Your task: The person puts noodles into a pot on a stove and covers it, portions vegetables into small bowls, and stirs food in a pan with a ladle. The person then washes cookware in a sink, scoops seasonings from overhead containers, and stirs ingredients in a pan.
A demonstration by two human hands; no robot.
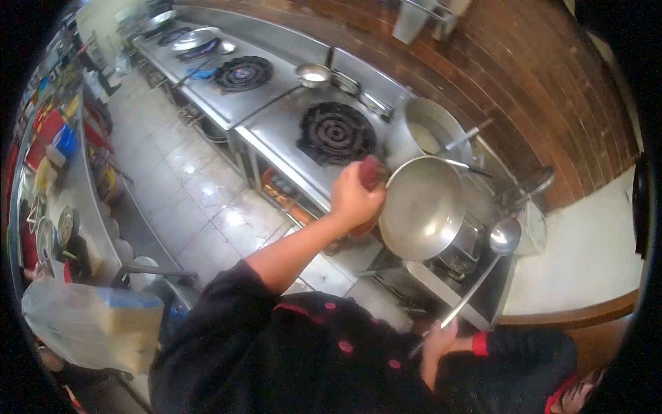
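My left hand [357,196] is closed around a dark red cloth [372,172] at the near left rim of a steel wok [422,214]. The wok is tilted, and its bare, shiny inside faces me. In my right hand [439,341], low near my body, is the handle of a long steel ladle [505,236]. The ladle's bowl points away from me, to the right of the wok and apart from it. Fingers of both hands are partly hidden by their grip.
Behind the wok stands a deep pot [407,114] with pale liquid and a utensil handle across its rim. A black burner [338,133] lies to its left on the steel stove. A strainer [534,185] rests at right. Shelves with plates and a plastic bag [76,321] line the left.
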